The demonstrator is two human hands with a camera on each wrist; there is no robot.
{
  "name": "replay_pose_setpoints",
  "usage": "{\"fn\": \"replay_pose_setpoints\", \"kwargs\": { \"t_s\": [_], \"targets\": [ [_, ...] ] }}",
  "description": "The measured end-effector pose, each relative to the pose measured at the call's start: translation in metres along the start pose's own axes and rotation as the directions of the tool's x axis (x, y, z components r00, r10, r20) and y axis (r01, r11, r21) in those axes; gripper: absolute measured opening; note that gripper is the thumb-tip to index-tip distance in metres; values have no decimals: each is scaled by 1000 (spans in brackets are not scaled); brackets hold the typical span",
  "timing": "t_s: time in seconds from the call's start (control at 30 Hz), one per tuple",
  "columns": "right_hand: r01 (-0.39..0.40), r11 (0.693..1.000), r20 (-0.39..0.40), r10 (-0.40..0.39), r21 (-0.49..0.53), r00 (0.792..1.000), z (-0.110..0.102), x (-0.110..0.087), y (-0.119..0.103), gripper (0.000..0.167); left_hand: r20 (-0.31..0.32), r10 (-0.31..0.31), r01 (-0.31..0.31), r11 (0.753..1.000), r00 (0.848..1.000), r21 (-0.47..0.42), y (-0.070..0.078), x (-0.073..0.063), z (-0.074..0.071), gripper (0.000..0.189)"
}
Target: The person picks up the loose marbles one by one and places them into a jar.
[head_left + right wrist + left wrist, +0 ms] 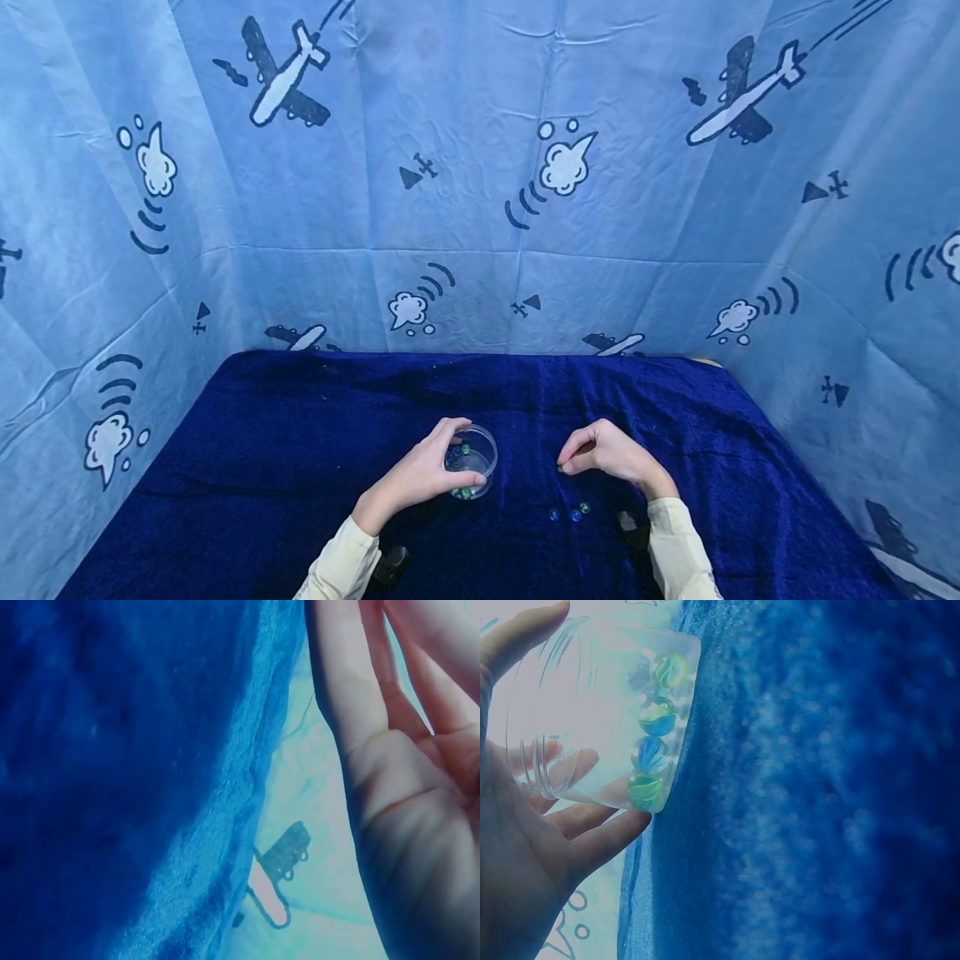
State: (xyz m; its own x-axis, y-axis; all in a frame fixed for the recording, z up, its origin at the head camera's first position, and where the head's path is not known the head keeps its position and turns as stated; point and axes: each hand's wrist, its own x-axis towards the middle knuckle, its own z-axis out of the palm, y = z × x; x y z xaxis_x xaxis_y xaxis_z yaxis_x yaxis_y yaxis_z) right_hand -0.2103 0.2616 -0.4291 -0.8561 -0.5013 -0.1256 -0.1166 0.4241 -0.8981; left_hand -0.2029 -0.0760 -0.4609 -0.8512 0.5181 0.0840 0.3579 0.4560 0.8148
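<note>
Jar (609,701) in curved left hand (426,468); right hand (611,454) bent inward, pinching marble (560,468).

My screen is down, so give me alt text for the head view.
The left hand grips a clear jar holding marbles; the right hand pinches a small object, probably a marble. Three loose marbles lie on dark blue cloth before a light blue airplane-print backdrop.

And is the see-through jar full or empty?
Neither: the jar is partly filled. The left wrist view shows marbles gathered along its bottom, with clear space above them.
</note>
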Motion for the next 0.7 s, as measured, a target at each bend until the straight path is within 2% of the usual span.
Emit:
{"fn": "replay_pose_setpoints", "kwargs": {
  "t_s": [0.3, 0.53, 0.7],
  "targets": [
    [9, 999, -102, -14, -48, 995, 14, -1, -9, 10, 8, 25, -25, 1000, 1000, -1, -1, -6, -1, 87],
    [54, 999, -175, -53, 0, 983, 26, -2, -18, 13, 16, 28, -28, 1000, 999, 1, -1, -11, -2, 86],
    [81, 997, -226, -81, -6, 971, 33, 3, -24, 16, 14, 25, -25, 1000, 1000, 3, -1, -10, -2, 86]
  ]
}}
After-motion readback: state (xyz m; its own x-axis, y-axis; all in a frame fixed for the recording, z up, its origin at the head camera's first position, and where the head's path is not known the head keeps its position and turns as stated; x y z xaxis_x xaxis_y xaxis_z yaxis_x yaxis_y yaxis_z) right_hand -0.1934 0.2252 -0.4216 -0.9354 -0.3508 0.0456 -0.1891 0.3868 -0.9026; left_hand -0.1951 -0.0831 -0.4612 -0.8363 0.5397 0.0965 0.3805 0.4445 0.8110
